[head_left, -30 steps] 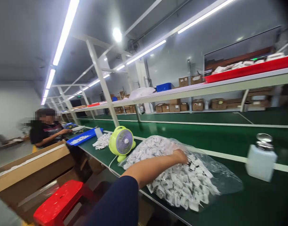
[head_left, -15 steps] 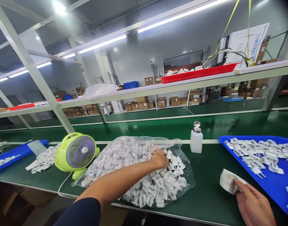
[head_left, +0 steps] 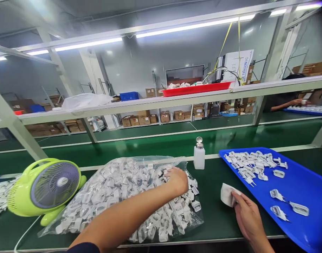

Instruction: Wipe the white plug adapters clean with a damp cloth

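My left hand (head_left: 179,181) reaches into a clear plastic bag (head_left: 147,160) heaped with white plug housings (head_left: 163,218). Its fingers bend down among the pieces near the bag's mouth; the fingertips are hidden, so what they grip cannot be made out. Pinched between the thumb and fingers of my right hand (head_left: 248,214) is a folded white cloth (head_left: 227,195), held above the green bench just left of a blue tray (head_left: 306,175). White two-pin plug pieces (head_left: 256,163) are clustered at the tray's far left, with several more lying apart toward its near side.
Behind the bag stands a white pump bottle (head_left: 199,156). A lime-green fan (head_left: 47,189) is at the left, beside another pile of white pieces (head_left: 2,196). A raised shelf (head_left: 140,105) crosses behind, bearing a red tray (head_left: 198,89). Another person's hand (head_left: 295,102) shows far right.
The view has turned right, so the bench things sit further left and more of the blue tray shows. My left hand stays in the bag; my right hand still holds the cloth.
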### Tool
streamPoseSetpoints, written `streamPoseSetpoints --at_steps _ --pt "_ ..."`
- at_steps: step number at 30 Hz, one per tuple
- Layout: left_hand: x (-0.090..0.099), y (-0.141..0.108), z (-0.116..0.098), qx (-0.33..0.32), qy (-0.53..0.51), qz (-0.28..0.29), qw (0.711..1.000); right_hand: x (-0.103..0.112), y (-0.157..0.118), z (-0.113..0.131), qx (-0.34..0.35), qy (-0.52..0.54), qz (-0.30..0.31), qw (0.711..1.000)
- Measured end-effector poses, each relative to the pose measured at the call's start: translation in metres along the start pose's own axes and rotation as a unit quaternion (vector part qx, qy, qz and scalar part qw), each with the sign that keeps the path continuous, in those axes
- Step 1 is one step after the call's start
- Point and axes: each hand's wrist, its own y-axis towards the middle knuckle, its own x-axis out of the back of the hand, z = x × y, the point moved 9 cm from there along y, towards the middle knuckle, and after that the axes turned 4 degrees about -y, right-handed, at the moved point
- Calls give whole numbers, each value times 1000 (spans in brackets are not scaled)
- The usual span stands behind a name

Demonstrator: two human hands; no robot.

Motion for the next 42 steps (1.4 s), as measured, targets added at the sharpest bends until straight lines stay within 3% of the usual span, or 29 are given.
streamPoseSetpoints --at_steps 2,5,7,11,14,17,19,21,27,30,36,39,41,42 --pt "10 -9 -28 -89 21 -25 995 -1 2 -1 4 -5 7 1000" --pt "3 -19 -77 -297 41 -9 954 -2 5 -2 16 -13 16 1000" --pt "-6 -13 -88 -340 60 7 938 -2 8 -3 26 -17 23 999" --pt "-11 9 -85 -293 55 24 954 -5 13 -2 54 -28 47 997" --pt "3 10 -81 -280 -4 16 960 -8 16 -1 71 -40 64 995" --pt "22 1 -79 -253 -141 -25 957 -9 17 0 81 -49 72 993" --pt "25 -11 -81 -236 -263 -59 934 -12 17 1 87 -50 80 992" --pt "10 -27 -85 -208 -372 -75 901 -13 16 3 93 -51 84 991" --pt "-80 -53 -93 -141 -523 -61 838 -11 15 4 116 -85 73 987" --pt "-98 -53 -93 -179 -536 -83 821 -13 17 2 129 -129 73 980" --pt "-114 -49 -93 -227 -531 -77 813 -4 22 1 144 -213 34 966" --pt "-111 -50 -95 -259 -538 -77 798 13 7 10 181 -326 1 928" --pt "-108 -52 -98 -274 -552 -62 785 17 -15 20 255 -442 -13 860" --pt "-107 -52 -99 -277 -559 -51 780 12 -30 24 308 -501 -5 809"
